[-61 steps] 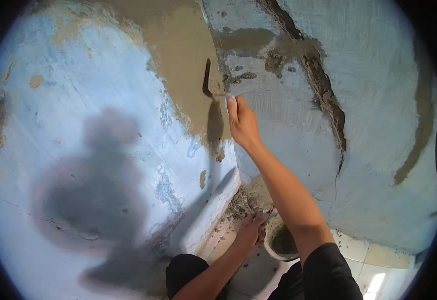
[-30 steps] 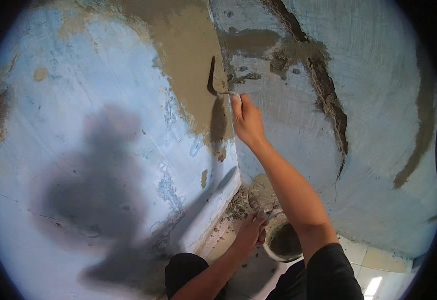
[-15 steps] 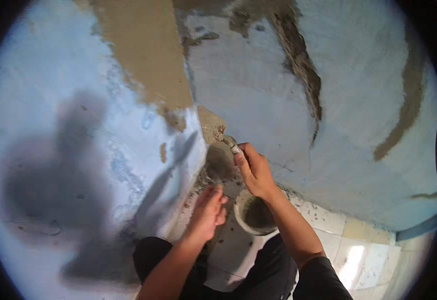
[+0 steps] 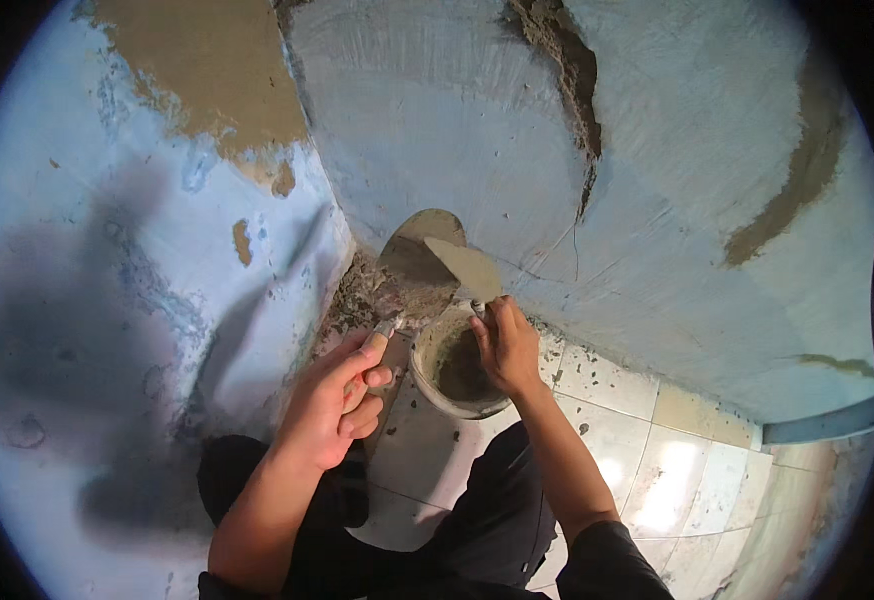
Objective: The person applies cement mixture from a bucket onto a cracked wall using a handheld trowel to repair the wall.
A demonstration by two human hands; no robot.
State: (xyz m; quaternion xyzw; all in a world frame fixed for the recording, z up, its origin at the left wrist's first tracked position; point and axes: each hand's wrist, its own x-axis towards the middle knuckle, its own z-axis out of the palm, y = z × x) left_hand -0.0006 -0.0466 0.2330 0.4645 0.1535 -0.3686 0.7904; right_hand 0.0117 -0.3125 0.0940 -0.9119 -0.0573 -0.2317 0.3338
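Note:
My left hand (image 4: 332, 400) is closed round the pale handle of a broad, round-ended trowel (image 4: 409, 250). Grey-brown mortar (image 4: 417, 297) clings to the lower part of that blade. Between thumb and fingers, my right hand (image 4: 512, 345) grips the handle of a smaller trowel (image 4: 469, 266), its flat blade tilted up and overlapping the broad one. Right below the two blades stands a round bucket (image 4: 465, 408) with grey wet mix inside, partly covered by my right hand.
A pale blue wall (image 4: 157, 290) on the left meets another blue wall (image 4: 427, 130) at a corner. Brown plaster (image 4: 207, 70) coats part of the left wall; a deep crack (image 4: 575, 80) runs down the other. Crumbs and debris (image 4: 347, 300) lie in the corner on the tiled floor (image 4: 597, 385).
My right hand has drawn the smaller trowel off the wall corner and down to the broad trowel. My left hand has raised the broad trowel. The view has shifted, too.

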